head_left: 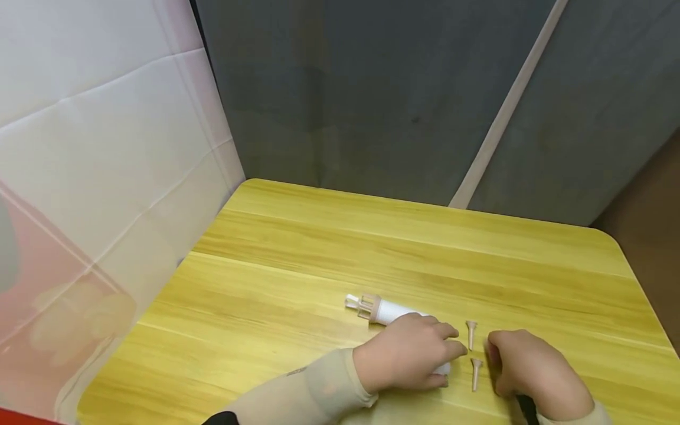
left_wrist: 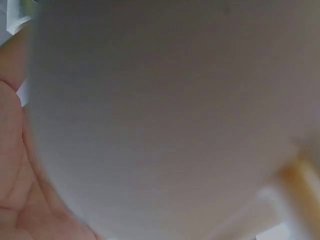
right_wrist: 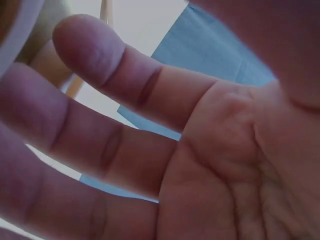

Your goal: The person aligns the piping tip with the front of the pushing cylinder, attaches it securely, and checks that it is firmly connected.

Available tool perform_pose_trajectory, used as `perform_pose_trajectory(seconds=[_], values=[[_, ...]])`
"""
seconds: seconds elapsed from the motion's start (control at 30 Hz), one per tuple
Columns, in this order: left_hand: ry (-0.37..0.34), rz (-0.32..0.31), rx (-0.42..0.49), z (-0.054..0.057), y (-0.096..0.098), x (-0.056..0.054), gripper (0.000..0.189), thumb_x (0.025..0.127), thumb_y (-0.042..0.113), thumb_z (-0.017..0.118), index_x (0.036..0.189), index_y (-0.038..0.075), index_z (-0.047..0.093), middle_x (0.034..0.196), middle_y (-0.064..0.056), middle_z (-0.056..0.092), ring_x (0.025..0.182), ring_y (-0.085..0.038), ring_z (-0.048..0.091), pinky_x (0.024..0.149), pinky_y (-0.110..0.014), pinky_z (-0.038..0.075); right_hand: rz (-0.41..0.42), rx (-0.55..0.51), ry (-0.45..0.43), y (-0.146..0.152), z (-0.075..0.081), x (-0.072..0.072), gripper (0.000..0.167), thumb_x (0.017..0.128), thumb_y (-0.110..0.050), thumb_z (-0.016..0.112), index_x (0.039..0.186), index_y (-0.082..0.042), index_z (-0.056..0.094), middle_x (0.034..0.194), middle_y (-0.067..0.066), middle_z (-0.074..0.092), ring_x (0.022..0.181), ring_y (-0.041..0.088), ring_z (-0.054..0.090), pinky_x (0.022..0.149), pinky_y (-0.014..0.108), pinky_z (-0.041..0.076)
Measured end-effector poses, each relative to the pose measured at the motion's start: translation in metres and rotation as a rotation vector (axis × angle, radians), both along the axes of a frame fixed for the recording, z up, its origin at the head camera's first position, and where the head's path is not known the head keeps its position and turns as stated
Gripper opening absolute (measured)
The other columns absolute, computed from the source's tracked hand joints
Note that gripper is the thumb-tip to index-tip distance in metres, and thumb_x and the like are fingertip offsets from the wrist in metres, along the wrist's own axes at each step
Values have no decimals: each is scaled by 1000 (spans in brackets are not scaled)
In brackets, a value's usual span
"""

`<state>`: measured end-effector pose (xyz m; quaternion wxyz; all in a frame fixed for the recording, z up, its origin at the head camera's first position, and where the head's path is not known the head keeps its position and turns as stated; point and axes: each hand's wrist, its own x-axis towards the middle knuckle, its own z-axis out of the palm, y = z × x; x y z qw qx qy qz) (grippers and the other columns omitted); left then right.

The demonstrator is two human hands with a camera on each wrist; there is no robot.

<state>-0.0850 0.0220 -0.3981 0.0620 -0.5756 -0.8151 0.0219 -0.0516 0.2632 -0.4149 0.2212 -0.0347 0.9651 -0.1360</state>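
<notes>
A white tube with a beige collar and a clear, pronged end lies slantwise on the table. My left hand lies over its near part and grips it, thumb on one side and fingers on the other. Seen from the left wrist, a blurred pale surface fills most of the view beside the palm. Two small beige golf-tee-shaped pegs, a farther peg and a nearer peg, are between the hands. Right of them is my right hand, fingers loosely bent; its palm holds nothing.
The yellow wood-grain table has rounded far corners. A dark grey panel with a pale diagonal strip rises behind it. White fabric hangs along the left side, and a brown surface borders the right.
</notes>
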Motion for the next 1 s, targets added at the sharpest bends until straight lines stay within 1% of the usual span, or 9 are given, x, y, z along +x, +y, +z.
perform_pose_trajectory(seconds=[0.17, 0.23, 0.43, 0.47, 0.57, 0.67, 0.77, 0.9, 1.0], values=[[-10, 3, -13, -3, 9, 2, 36, 90, 45, 79, 122, 30, 74, 105, 13, 66, 88, -7, 63, 80, -22, 53, 1, 6, -10, -4, 3, 2, 48, 57, 6, 88, 82, -17, 54, 75, -1, 53, 68, 20, 47, 60, 36, 40], [-10, 2, -20, -4, 13, 3, 35, 89, 47, 80, 119, 31, 74, 103, 13, 65, 86, -6, 62, 77, -22, 53, 4, 7, -17, -4, 4, 3, 49, 58, 7, 88, 84, -17, 54, 76, -1, 54, 69, 21, 48, 60, 36, 41], [-16, -7, -63, -12, 28, 5, 36, 90, 55, 78, 118, 33, 73, 108, 14, 66, 86, -5, 61, 74, -21, 53, 12, 15, -22, -3, 5, 3, 51, 62, 7, 89, 91, -17, 56, 82, 0, 58, 71, 22, 50, 62, 39, 45], [-17, -9, -73, -13, 30, 6, 36, 91, 56, 78, 119, 33, 73, 109, 14, 65, 86, -4, 61, 74, -21, 53, 16, 14, -13, -3, 4, 3, 50, 62, 7, 90, 91, -17, 56, 82, 0, 58, 71, 22, 50, 62, 39, 45], [-33, -15, -102, -17, 37, 7, 38, 93, 57, 76, 123, 33, 72, 112, 15, 65, 86, -3, 59, 75, -20, 52, 30, 12, 17, -3, 2, 4, 46, 68, 5, 90, 87, -17, 54, 79, 0, 56, 69, 21, 50, 61, 38, 45], [-46, -17, -130, -20, 43, 8, 35, 96, 55, 73, 124, 34, 72, 116, 15, 65, 89, -3, 59, 76, -20, 52, 38, 12, 32, -3, 1, 3, 43, 75, 2, 88, 85, -18, 52, 77, -1, 55, 68, 20, 49, 60, 38, 44], [-30, -20, -124, -23, 48, 9, 27, 99, 47, 70, 122, 35, 73, 126, 15, 65, 93, -3, 61, 77, -20, 53, 38, 10, 37, -3, 1, 3, 39, 79, 0, 87, 85, -18, 53, 77, -1, 55, 69, 20, 49, 61, 38, 44], [-1, -22, -110, -24, 53, 11, 24, 102, 42, 68, 124, 37, 74, 131, 16, 64, 102, -4, 62, 79, -22, 51, 41, 12, 36, -4, 2, 2, 35, 81, -3, 87, 86, -17, 55, 80, -1, 57, 71, 21, 50, 63, 39, 45], [3, -29, -109, -25, 55, 11, 23, 104, 41, 67, 126, 38, 74, 127, 16, 64, 104, -4, 62, 81, -22, 50, 36, 10, 26, -3, 2, 2, 37, 77, -2, 89, 87, -15, 56, 81, 0, 59, 72, 22, 51, 64, 39, 46]])
